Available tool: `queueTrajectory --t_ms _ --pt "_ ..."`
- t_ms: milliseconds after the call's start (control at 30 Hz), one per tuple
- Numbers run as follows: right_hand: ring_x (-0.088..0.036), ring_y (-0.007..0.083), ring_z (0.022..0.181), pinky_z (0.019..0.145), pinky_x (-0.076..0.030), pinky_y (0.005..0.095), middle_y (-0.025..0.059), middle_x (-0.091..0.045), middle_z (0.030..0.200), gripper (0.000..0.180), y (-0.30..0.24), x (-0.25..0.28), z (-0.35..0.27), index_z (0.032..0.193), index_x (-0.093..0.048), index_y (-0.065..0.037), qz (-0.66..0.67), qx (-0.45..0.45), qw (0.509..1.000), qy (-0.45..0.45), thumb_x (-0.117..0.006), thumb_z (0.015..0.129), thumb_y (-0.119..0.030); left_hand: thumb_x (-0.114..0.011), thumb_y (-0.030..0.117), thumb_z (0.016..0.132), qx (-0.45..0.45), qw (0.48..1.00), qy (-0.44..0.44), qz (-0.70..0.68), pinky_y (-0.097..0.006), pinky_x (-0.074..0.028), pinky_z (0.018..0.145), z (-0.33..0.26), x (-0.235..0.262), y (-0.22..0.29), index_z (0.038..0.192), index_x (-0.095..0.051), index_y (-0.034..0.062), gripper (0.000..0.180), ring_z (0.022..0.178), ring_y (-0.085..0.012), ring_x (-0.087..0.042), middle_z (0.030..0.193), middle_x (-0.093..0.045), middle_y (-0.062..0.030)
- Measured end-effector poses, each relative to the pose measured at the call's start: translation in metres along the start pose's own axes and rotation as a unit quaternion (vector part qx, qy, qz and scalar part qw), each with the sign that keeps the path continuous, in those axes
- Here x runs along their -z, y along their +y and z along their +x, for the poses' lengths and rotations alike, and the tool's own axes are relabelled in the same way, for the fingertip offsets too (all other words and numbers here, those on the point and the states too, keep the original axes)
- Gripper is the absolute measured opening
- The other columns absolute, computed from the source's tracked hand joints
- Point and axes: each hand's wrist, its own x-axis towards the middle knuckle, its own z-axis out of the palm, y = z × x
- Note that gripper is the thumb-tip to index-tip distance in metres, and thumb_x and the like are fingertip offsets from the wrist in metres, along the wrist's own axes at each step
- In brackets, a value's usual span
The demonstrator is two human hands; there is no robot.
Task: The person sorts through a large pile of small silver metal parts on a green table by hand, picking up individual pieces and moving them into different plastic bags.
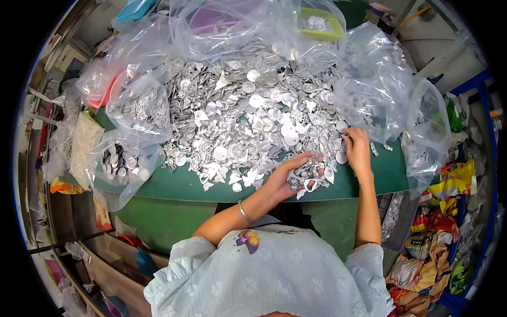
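A wide heap of small silver-grey metal pieces (253, 119), flat discs, openwork shapes and figures, covers the middle of the green table. At the heap's front edge, my left hand (278, 182) is turned palm up, with its fingers cupped around a handful of metal pieces (305, 173). To the right of it, my right hand (359, 150) reaches down to the heap's right edge with bent fingers, close to a few round discs. Whatever lies between those fingertips is too small to make out. A few loose pieces (374, 149) lie just right of this hand.
Clear plastic bags of metal pieces (127, 158) line the left side; another bag (364, 100) lies at the right. Behind the heap stand a purple basin (211, 20) and a yellow-green basin (332, 27). The green table (211, 191) ends just before my body.
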Motion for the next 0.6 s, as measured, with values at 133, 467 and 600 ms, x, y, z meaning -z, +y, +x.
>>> queueTrajectory --t_ms 133,467,600 --pt "-0.048 0.0282 0.09 0.077 -0.038 0.0387 0.0111 -0.054 0.095 0.021 0.001 -0.002 -0.003 0.093 -0.057 -0.004 -0.187 0.041 0.98 0.061 -0.057 0.072 -0.002 -0.054 0.012 0.083 0.006 0.999 0.002 -0.035 -0.036 -0.053 0.066 -0.003 0.0 -0.005 0.114 -0.045 0.0063 0.033 0.097 -0.0284 -0.057 0.117 -0.051 -0.0142" --pt "-0.048 0.0299 0.085 0.071 -0.038 0.0385 0.0127 -0.053 0.083 0.01 0.014 -0.007 0.002 0.083 -0.056 -0.002 -0.207 0.054 0.974 0.07 -0.058 0.073 -0.003 -0.054 0.011 0.082 0.017 0.999 0.032 -0.018 -0.036 -0.053 0.066 -0.009 -0.009 -0.001 0.113 -0.044 0.0066 0.033 0.097 -0.0272 -0.057 0.114 -0.052 -0.0135" --pt "-0.05 0.019 0.073 0.066 -0.04 0.0303 0.0064 -0.054 0.079 0.011 -0.021 0.007 -0.005 0.087 -0.056 -0.001 0.075 -0.005 0.996 0.051 -0.059 0.076 -0.003 -0.05 0.018 0.086 -0.001 1.0 0.026 -0.002 -0.037 -0.052 0.067 -0.007 -0.004 -0.003 0.114 -0.045 0.0051 0.031 0.097 -0.0283 -0.057 0.113 -0.053 -0.0142"
